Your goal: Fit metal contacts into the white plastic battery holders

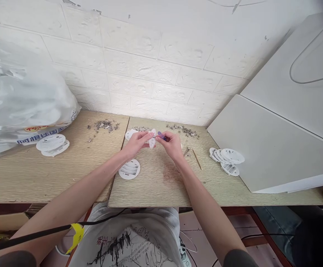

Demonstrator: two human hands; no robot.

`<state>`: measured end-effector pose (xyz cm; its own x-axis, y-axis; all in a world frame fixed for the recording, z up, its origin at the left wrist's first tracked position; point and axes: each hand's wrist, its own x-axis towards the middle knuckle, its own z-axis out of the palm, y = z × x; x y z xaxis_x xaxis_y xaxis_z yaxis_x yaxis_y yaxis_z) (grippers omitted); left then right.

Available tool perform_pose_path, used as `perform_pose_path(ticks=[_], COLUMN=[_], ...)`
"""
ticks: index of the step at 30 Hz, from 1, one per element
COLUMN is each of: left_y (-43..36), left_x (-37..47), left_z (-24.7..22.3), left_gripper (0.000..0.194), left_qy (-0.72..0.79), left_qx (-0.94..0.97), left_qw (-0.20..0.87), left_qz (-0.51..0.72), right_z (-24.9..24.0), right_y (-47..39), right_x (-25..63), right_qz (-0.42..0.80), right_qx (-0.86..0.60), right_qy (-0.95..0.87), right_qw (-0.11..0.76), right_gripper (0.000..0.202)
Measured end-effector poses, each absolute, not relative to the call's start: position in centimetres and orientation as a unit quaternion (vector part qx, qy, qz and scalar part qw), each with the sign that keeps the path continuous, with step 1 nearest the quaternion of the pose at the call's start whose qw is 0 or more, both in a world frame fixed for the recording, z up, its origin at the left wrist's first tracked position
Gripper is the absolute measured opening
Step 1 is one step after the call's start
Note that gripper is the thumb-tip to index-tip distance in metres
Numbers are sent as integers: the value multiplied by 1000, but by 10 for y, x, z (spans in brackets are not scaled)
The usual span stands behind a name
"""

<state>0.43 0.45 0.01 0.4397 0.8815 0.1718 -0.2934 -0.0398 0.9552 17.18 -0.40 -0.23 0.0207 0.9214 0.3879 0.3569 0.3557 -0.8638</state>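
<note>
My left hand (135, 144) is closed on a small white plastic part (152, 142), held up over the middle of the table. Pinched in the fingers of my right hand (172, 144) is a small blue-purple object (162, 136), whose kind I cannot make out. Its near end is against or very close to the white part. Below my left wrist lies a round white battery housing (129, 169) with slots in it. Another white disc (130, 134) lies partly behind my left hand, by a heap of small metal pieces (142, 129).
More metal pieces (106, 126) lie at the back left, others (184, 129) at the back right. A thin wooden stick (197, 159) is right of my forearm. White discs are stacked left (53, 144) and right (229, 156). A stuffed plastic bag (25, 96) and a grey-white panel (278, 148) flank the table.
</note>
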Motion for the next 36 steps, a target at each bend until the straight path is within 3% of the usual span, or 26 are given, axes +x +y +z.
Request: perform_pose_path(ticks=[15, 26, 36], left_y=[3, 10, 10], left_x=[5, 5, 6], left_z=[16, 13, 9], left_gripper=[24, 31, 32], left_qy=[262, 352, 364], left_qx=[373, 304, 344], left_qw=[739, 703, 701], left_qz=[496, 538, 507], right_z=[3, 8, 11], right_y=[-5, -3, -6], right_x=[170, 180, 171], right_qz=[388, 262, 375], right_qx=[-447, -501, -402], right_qy=[-584, -552, -546], right_qw=[556, 613, 632], right_gripper=[29, 60, 53])
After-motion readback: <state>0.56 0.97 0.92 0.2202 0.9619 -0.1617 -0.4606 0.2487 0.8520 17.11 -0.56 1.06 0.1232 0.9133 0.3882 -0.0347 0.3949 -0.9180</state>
